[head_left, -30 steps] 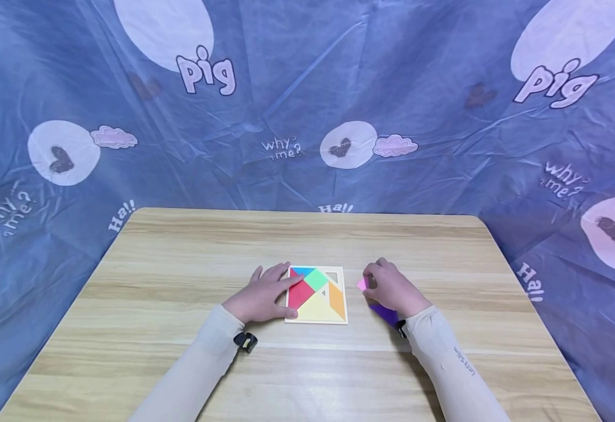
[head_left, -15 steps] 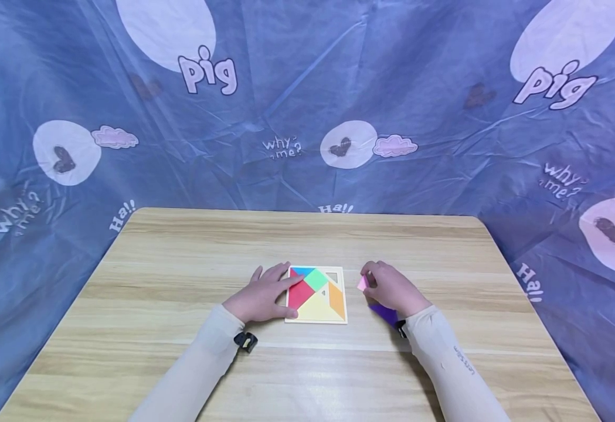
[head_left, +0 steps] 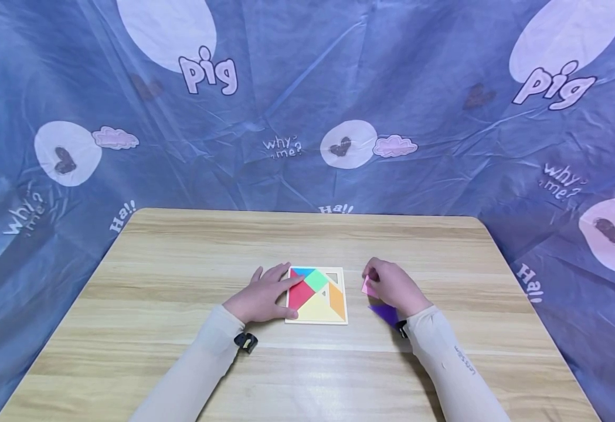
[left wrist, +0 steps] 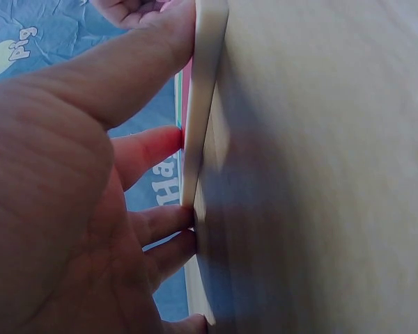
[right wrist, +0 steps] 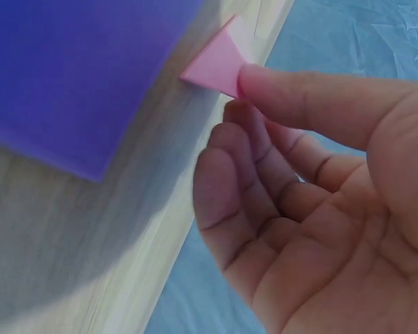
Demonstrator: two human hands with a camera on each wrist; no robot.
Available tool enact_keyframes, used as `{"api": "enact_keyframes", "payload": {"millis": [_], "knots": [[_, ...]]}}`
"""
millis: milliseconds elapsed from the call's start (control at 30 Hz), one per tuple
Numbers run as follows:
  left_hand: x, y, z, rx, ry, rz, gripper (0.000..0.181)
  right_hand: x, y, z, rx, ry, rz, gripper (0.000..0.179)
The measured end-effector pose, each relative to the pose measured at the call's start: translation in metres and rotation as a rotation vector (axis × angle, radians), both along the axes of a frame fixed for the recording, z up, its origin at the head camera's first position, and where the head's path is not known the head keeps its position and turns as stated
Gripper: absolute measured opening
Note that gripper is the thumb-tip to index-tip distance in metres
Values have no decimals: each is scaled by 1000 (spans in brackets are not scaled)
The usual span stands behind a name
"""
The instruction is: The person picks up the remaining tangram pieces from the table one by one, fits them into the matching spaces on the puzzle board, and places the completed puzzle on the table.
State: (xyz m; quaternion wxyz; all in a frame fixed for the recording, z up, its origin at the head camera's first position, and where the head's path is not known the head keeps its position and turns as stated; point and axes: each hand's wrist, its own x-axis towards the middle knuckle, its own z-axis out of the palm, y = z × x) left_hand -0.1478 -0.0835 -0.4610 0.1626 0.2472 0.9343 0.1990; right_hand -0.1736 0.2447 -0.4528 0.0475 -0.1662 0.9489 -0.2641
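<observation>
My left hand lies spread over the left side of a square tangram board, its fingers fairly straight. In the left wrist view the thumb and fingers touch the board's pale edge. Blue, red, green, yellow and orange pieces sit in the board, and a bare triangular gap shows at its upper right. Right of the board, my right hand pinches a small pink tangram piece between thumb and fingers. A purple tangram piece lies on the table under the right wrist.
Both hands are over a wood-grain table. Behind it and at its sides hangs a blue printed cloth. Each wrist wears a black strap with a small device.
In my right hand the pink piece has been turned and shifted slightly right, with the fingers changing their hold. My left hand and the board stay in place.
</observation>
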Motion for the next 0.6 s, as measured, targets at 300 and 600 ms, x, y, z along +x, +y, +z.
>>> {"api": "enact_keyframes", "payload": {"millis": [300, 600], "knots": [[0, 0, 0, -3, 7, -5, 85, 1, -1, 5, -57, 95, -20, 8], [1, 0, 2, -2, 6, -4, 85, 1, -5, 6, -90, 177, -57, 13]]}}
